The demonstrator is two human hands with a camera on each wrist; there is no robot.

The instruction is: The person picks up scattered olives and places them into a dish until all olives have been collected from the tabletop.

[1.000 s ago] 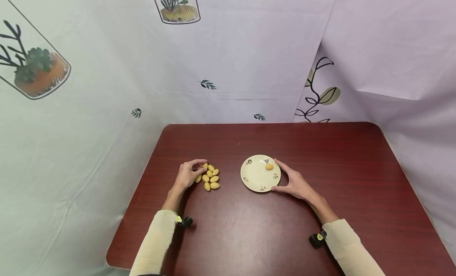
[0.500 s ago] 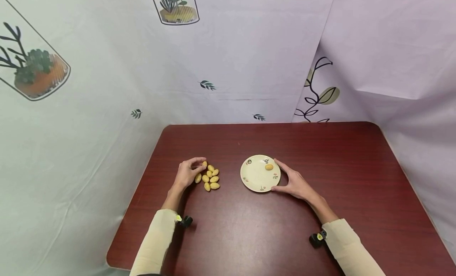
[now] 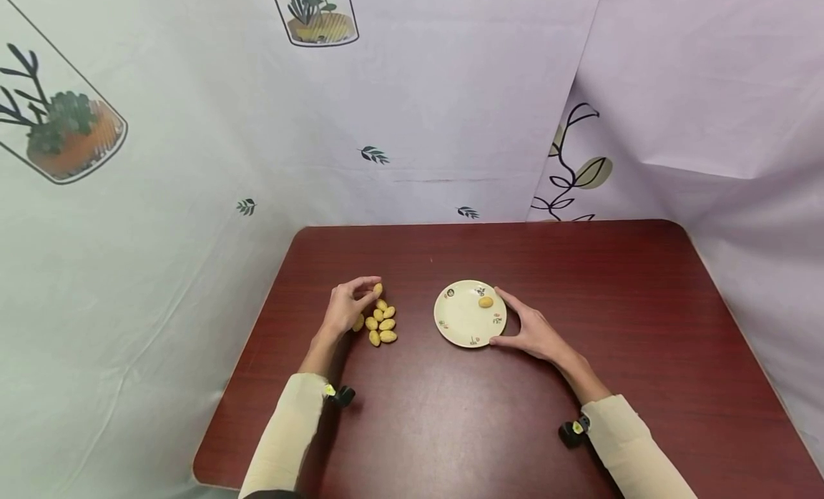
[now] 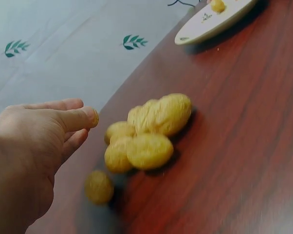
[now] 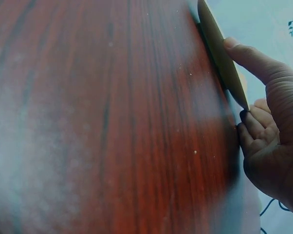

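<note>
My left hand [image 3: 345, 307] pinches a small yellow potato [image 3: 378, 289] between thumb and fingertips, just above the far end of a loose group of similar potatoes [image 3: 388, 324]. In the left wrist view that potato is mostly hidden behind the thumb [image 4: 85, 117], a sliver showing at its tip. A round cream plate [image 3: 462, 320] with small printed motifs lies to the right, bearing one potato [image 3: 486, 302] near its upper right rim. My right hand [image 3: 536, 332] holds the plate's right edge, thumb and fingers spread along the rim.
The dark red wooden table [image 3: 412, 413] has rounded corners. Pale cloth with printed plants [image 3: 412, 91] hangs behind it and at both sides. A small dark camera [image 3: 344, 396] sits at the left wrist, another camera [image 3: 570, 435] at the right.
My left hand has lifted the potato from the left side of the group, moving slightly away from me and to the right. The right hand and the plate stay put.
</note>
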